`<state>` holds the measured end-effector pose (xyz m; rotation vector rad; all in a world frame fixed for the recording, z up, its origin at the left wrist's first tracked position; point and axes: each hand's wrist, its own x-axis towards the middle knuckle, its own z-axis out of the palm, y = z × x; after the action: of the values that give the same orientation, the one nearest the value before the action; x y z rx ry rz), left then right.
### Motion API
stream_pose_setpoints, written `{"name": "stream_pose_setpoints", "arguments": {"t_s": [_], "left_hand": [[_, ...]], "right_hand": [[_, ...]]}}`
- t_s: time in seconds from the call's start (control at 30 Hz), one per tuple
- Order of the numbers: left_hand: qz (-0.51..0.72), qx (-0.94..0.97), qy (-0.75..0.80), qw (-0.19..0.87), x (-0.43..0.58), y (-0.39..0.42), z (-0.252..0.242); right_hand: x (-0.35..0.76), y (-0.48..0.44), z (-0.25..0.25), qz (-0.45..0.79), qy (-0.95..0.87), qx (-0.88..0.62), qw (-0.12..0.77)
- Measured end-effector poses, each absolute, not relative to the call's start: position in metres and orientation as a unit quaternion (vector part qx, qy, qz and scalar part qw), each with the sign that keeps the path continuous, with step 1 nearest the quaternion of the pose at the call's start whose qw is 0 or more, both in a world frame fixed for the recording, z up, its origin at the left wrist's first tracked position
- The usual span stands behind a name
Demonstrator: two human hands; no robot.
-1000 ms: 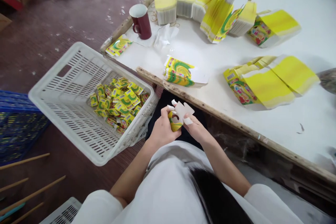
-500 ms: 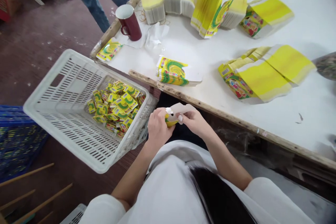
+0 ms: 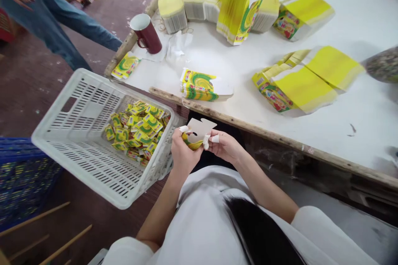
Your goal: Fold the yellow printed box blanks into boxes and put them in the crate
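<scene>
Just in front of the table edge, my left hand [image 3: 183, 151] grips a small yellow-and-green cardboard box [image 3: 193, 145] by its side. The box's white inner flap [image 3: 200, 127] stands up, and its opening faces me. At the right side of the box, my right hand [image 3: 228, 147] has its fingers pinched together on the box's edge. White wraps cover some fingertips of both hands. On the table just beyond lies a stack of flattened printed boxes [image 3: 199, 85]. What is inside the held box I cannot make out.
A white plastic crate [image 3: 124, 201] at the left holds many folded small boxes [image 3: 139, 126]. A maroon mug [image 3: 151, 37] stands near the table corner. Bundles of yellow cartons [image 3: 307, 78] lie across the white table [image 3: 370, 132]. Another person's legs [image 3: 56, 20] are at upper left.
The box's white flap has swung more upright, and its opening shows more. My right fingers have shifted down along its right edge. The other person has moved left.
</scene>
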<state>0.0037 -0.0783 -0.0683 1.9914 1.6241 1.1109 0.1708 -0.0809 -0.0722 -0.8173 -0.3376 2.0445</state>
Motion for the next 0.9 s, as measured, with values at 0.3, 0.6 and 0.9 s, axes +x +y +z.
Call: {"name": "stream_pose_setpoints", "arguments": {"t_s": [0.3, 0.6, 0.9], "left_hand": [[0.316, 0.737, 0.548, 0.237, 0.007, -0.084, -0.061], [0.245, 0.718, 0.54, 0.364, 0.008, -0.08, -0.05], [0.232, 0.758, 0.528, 0.304, 0.002, -0.074, -0.061]], "right_hand": [[0.163, -0.085, -0.063, 0.736, -0.346, -0.342, 0.471], [0.167, -0.084, -0.069, 0.679, -0.475, -0.371, 0.419], [0.167, -0.084, -0.069, 0.435, -0.596, -0.506, 0.447]]}}
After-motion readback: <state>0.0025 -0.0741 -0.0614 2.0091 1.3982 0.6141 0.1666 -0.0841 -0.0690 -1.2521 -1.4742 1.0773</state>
